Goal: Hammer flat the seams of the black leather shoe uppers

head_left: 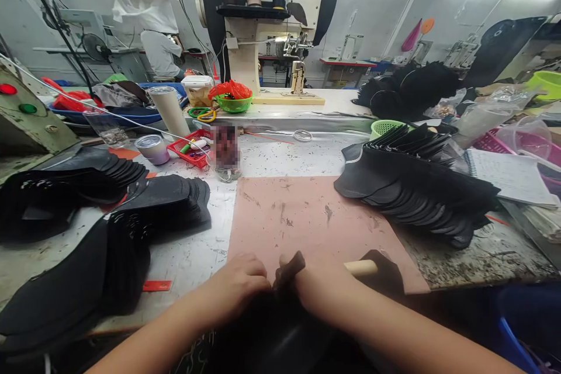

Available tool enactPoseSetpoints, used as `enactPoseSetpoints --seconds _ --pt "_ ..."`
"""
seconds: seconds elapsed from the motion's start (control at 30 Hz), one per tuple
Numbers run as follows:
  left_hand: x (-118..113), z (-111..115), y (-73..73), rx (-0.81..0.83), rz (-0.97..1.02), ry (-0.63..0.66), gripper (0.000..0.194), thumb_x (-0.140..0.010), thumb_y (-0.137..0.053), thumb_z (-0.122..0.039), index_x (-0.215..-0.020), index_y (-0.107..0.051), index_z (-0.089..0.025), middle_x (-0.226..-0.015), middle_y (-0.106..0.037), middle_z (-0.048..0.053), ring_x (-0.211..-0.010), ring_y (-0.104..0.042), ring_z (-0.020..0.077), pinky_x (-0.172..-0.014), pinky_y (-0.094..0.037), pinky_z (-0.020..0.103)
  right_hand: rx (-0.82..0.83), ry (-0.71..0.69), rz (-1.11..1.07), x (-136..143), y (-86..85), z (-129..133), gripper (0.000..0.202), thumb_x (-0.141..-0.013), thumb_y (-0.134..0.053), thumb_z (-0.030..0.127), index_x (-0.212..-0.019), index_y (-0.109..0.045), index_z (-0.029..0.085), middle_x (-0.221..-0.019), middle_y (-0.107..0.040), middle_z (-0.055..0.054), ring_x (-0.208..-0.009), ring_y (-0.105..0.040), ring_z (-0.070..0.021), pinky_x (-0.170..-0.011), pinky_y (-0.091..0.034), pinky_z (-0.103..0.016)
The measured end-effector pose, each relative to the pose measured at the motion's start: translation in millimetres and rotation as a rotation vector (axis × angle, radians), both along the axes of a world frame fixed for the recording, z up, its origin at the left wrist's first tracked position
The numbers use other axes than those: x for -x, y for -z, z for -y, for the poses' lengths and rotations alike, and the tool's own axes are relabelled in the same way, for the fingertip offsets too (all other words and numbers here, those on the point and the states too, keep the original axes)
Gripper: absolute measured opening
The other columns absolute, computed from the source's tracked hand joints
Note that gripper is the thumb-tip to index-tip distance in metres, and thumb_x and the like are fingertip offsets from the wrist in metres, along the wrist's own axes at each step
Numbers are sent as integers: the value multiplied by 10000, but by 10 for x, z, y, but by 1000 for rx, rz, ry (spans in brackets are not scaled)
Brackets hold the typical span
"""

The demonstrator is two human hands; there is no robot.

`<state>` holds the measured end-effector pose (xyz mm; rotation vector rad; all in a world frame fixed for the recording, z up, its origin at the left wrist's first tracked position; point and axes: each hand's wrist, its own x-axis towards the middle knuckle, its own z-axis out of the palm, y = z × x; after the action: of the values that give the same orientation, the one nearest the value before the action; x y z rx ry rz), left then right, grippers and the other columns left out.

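Note:
Near the front edge of the pink mat (284,210) my two hands are close together. My right hand (319,283) is wrapped round a hammer; its dark head (290,269) shows by the fingers, and its pale wooden handle (363,269) sticks out to the right. The fingers of my left hand (243,281) are bent and closed at the edge of a smooth black leather-like piece (284,336), which hangs below both hands. My forearms and the dark surroundings hide much of that piece. A dark flat shape (388,274) lies beneath the handle's end.
Stacks of black cut pieces lie left (162,201) and right (412,187). A sewing machine (245,58) with thread spools stands behind. A red tray (190,149), a tumbler (152,149), a clear jar (227,166) and a notebook (508,178) are about. A person (160,52) sits farther back.

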<state>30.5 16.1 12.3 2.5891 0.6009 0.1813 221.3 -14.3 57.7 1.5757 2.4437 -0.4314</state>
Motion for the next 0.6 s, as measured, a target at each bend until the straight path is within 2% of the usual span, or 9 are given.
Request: enactPoseSetpoints --seconds 0.1,0.23,0.37,0.5,0.6 --pt "40 -4 -3 -20 -32 -15 286 -793 -467 -20 -917 -617 -229 -841 -585 21 -807 -503 150 -735 -406 260 64 14 26 30 -51 -11 243 -726 -468 81 -839 -657 184 -780 -687 -43 -704 -627 -187 -544 -341 -263" --pt "82 -1 0 59 12 -52 245 -795 -459 -23 -849 -619 -201 -826 -591 19 -797 -512 133 -724 -411 231 8 -11 1 47 -1 -6 261 -741 -475 126 -914 -649 217 -789 -683 -38 -679 -623 -184 -518 -338 -257" --pt "133 -5 9 -6 3 -31 284 -798 -448 -28 -896 -627 -225 -838 -574 26 -815 -492 148 -743 -410 258 34 -30 16 66 26 -18 234 -709 -499 114 -852 -659 209 -734 -681 -28 -663 -623 -180 -518 -338 -248" --pt "176 -5 12 93 12 -75 300 -789 -443 -8 -890 -627 -222 -845 -573 16 -810 -505 130 -735 -420 231 3 6 -43 118 -17 -32 270 -740 -480 144 -952 -631 213 -772 -682 -28 -677 -622 -166 -537 -344 -238" --pt "197 7 5 50 -1 -80 286 -790 -464 -22 -885 -635 -230 -842 -569 18 -814 -504 138 -740 -416 241 78 -24 36 150 -43 -41 224 -714 -505 132 -870 -648 202 -742 -681 -34 -656 -620 -172 -510 -325 -244"
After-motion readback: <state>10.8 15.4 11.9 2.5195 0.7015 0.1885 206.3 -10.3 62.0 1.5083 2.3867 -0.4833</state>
